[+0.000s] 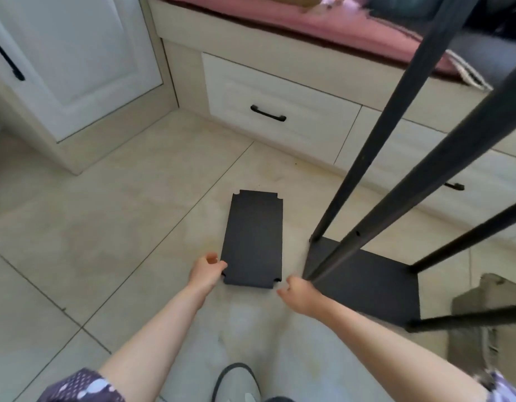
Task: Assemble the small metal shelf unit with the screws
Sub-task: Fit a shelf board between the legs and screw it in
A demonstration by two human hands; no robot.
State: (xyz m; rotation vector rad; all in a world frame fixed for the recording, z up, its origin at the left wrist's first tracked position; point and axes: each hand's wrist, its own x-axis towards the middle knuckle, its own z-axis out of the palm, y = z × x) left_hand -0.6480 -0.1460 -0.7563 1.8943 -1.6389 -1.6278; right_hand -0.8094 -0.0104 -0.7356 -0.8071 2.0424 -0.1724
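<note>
Purple patterned sleeves (85, 385) are seen at the bottom corners of the view, and a grey slipper with a dark rim (236, 382) is seen at six o'clock between the bare forearms. The left hand (206, 271) is placed at the near left corner of a flat black rectangular metal shelf panel with notched corners (252, 242), its fingers curled against the panel's edge; whether the edge is actually gripped cannot be told. The right hand (298, 293) is held just beside the panel's near right corner with fingers loosely curled, and nothing is seen to be held in it; contact with the panel cannot be confirmed. The panel is laid flat on the pale beige tiled floor (120, 227), at the centre of the view, its long side running from near to far. At three o'clock of the panel, a partly assembled black metal shelf frame (367, 285) is stood on the floor, its base panel joined to thin black upright posts (396, 134) that rise toward one o'clock. Farther off, at twelve o'clock, a cream drawer with a black bar handle (268, 113) is set under a bench topped by a pink cushion (309, 27). At ten o'clock a white panelled cabinet door (77, 62) is seen.
</note>
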